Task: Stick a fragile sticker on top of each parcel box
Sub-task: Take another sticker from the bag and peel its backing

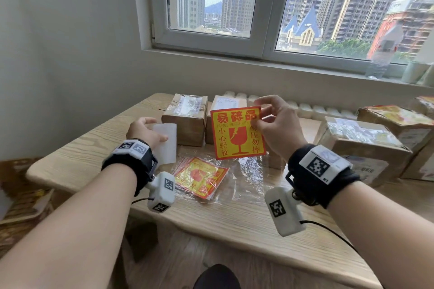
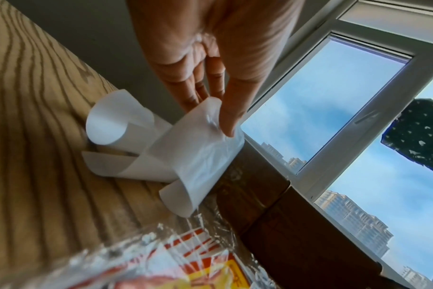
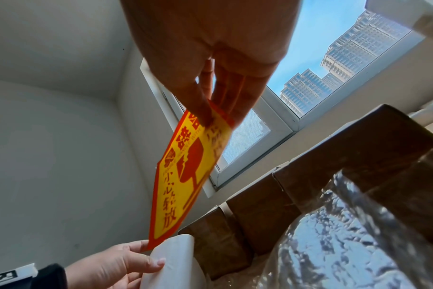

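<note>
- The right hand pinches the top right corner of a red-and-yellow fragile sticker — thumb in front, fingers behind — and holds it upright in the air above the table.
- The left hand holds a white backing sheet in its grip, thumb on one face, fingers on the other; the sheet curls.
- More curled white sheets lie on the table just beside it.
- A stack of stickers in clear wrap lies on the table, below the held one.
- Brown parcel boxes stand along the far edge of the table — others sit to the right.
</note>
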Available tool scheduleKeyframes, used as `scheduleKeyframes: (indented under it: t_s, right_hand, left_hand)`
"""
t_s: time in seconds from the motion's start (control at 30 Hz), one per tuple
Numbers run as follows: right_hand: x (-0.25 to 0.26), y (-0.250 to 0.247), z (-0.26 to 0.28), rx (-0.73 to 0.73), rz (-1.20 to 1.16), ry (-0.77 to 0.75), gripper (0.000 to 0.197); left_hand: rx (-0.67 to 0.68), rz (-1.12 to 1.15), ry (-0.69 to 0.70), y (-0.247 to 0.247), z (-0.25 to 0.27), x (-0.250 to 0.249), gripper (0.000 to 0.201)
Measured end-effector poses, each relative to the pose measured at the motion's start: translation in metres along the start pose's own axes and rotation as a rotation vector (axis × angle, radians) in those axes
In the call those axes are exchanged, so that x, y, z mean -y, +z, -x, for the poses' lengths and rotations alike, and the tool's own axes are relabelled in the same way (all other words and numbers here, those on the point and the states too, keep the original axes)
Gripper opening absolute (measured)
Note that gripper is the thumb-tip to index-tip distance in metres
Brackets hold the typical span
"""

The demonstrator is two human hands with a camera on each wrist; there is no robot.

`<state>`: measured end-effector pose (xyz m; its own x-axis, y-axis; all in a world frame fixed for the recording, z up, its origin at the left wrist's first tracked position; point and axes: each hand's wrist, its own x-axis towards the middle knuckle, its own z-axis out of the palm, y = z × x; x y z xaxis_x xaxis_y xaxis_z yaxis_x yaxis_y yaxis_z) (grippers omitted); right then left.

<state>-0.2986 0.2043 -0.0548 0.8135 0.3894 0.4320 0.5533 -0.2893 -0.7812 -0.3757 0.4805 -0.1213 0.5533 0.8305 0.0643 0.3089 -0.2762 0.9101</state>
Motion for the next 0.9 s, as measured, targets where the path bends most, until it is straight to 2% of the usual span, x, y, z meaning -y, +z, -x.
scheduleKeyframes:
  t_s: [0.23,0.37,0.57,0.77,0.9]
  right_hand:
    - [-0.005,0.001,-0.001,-0.001,-0.006,0.016,0.027]
    - [-0.006,-0.001,0.0,0.0,-0.022,0.035,0.026]
    - [-0.005,-0.009,0.001,-0.034,-0.017,0.026,0.032]
    - [-0.006,-0.02,0.004,-0.054,-0.024,0.035,0.035]
    - [-0.004,-0.027,0.004,-0.074,-0.043,0.027,0.036]
  left_hand:
    - [-0.005,-0.137,0.035,0.005,0.001,0.004,0.057]
    - [0.0,-0.21,0.074,0.004,0.005,0.0,0.07]
    - [0.044,-0.18,0.117,0.003,0.01,-0.01,0.07]
    - [0.036,-0.164,0.125,0.003,0.017,-0.016,0.061]
    - [0.03,-0.035,0.197,0.013,0.027,-0.046,0.04]
